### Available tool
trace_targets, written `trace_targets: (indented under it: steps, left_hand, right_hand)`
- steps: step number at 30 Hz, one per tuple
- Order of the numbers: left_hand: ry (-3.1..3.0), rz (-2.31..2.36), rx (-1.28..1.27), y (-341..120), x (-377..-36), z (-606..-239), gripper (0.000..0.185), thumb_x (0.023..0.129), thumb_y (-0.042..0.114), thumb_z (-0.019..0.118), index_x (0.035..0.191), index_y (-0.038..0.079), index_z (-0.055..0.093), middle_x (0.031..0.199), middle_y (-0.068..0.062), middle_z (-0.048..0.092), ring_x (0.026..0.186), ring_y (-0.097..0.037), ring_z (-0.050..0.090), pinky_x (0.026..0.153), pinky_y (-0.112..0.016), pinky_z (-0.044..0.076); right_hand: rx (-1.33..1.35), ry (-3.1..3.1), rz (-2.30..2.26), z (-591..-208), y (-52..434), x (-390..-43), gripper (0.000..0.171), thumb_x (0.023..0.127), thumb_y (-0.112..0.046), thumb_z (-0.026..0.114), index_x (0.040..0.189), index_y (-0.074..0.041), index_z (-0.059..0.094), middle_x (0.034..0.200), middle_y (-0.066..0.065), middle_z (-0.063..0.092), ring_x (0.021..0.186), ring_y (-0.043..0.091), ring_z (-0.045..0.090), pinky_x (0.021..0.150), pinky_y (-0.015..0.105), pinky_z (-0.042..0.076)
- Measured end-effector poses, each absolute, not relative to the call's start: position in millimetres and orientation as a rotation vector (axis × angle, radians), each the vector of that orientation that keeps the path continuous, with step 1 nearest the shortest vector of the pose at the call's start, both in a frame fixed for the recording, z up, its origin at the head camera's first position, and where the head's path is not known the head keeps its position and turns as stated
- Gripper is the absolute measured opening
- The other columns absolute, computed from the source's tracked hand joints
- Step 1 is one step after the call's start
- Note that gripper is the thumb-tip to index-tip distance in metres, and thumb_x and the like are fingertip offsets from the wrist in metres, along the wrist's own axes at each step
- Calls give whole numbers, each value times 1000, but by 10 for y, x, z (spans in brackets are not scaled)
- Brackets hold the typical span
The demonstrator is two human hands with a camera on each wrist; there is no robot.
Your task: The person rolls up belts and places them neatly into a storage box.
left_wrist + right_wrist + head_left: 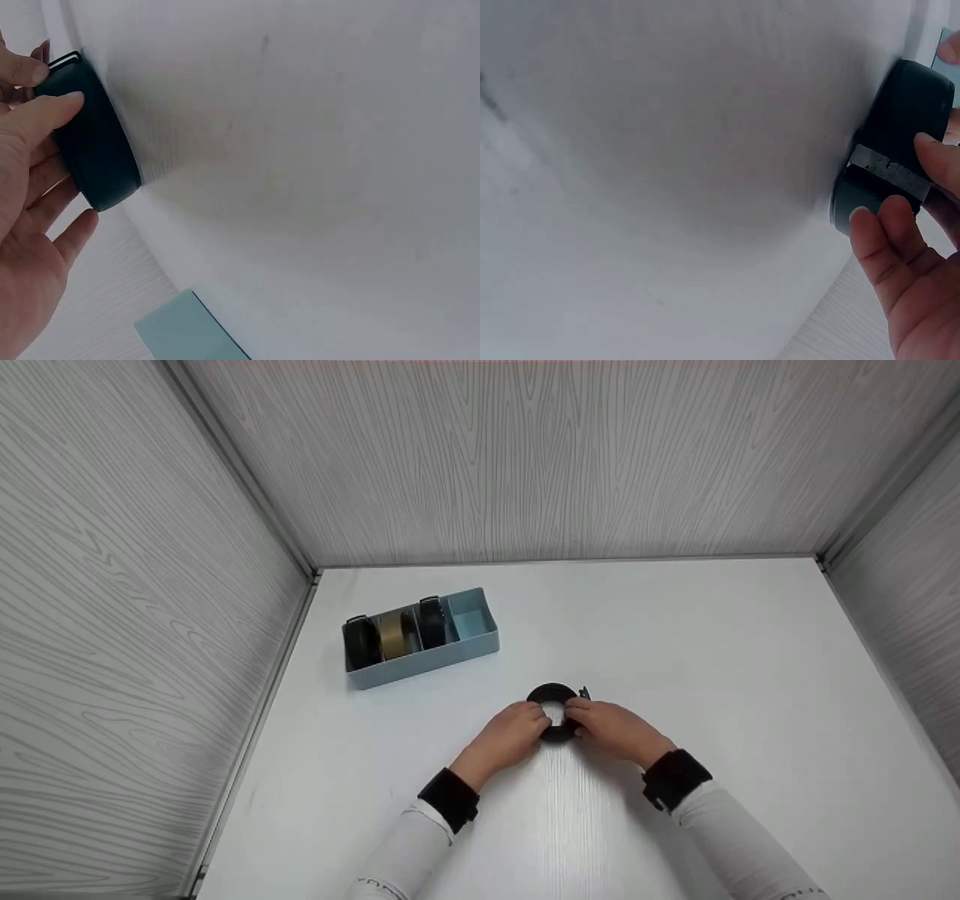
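A black belt rolled into a coil [553, 692] lies flat on the white table [675, 660], near its middle. My left hand [538, 724] holds the coil's left side, and my right hand [579, 712] holds its right side. In the left wrist view the fingers [45, 112] curl over the coiled belt [101, 154]. In the right wrist view the fingertips [870, 225] press on the belt [904, 112] beside a metal buckle piece [889, 172].
A light blue divided box [427, 664] stands at the back left of the table. It holds a black roll [361, 641], a tan roll [394, 634] and another black roll [431, 621]; its right compartment [472, 622] is bare. Grey wood-grain walls [525, 457] enclose three sides.
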State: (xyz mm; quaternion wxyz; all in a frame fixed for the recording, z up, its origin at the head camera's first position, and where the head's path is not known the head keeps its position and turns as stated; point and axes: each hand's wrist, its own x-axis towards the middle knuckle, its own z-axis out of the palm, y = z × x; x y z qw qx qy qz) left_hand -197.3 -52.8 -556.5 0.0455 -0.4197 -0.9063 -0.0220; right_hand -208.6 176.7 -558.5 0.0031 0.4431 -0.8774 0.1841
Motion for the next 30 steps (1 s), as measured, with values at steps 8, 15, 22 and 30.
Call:
trace_targets:
  steps: [8, 15, 22, 30]
  left_hand:
    - [-2673, -39, -1275, -517, -2007, -5540, 13, 89, 8, 67, 102, 10, 65, 109, -2, 65, 111, -18, 56, 103, -30, 39]
    - [-2607, -259, -1373, -578, -2023, -5458, 34, 85, 19, 78, 114, 10, 62, 114, -3, 63, 112, -18, 58, 94, -28, 47]
    - [-2532, -445, -1458, -594, -2036, -5404, 37, 87, 16, 75, 120, 9, 61, 112, -3, 65, 103, -15, 64, 87, -25, 50]
    - [-2466, -438, -1502, -573, -2034, -5372, 42, 87, 12, 74, 127, 15, 60, 114, -3, 64, 104, -14, 63, 88, -25, 50]
  right_hand:
    - [1354, -2894, 913, -5447, 1824, -2099, 18, 93, -1, 62, 111, -4, 63, 117, 4, 59, 103, 20, 59, 86, 38, 49]
    - [1244, -2996, 1346, -5314, 1922, -2144, 19, 96, -4, 58, 113, -9, 65, 115, 4, 61, 99, 19, 59, 84, 39, 48]
    - [1070, -3076, 1646, -5290, 2024, -2204, 23, 97, -9, 56, 117, -11, 65, 101, 7, 64, 75, 20, 61, 68, 37, 48]
    - [968, -3105, 1925, -5287, 2071, -2262, 23, 96, -9, 57, 117, -5, 67, 97, 14, 66, 75, 25, 65, 76, 47, 51]
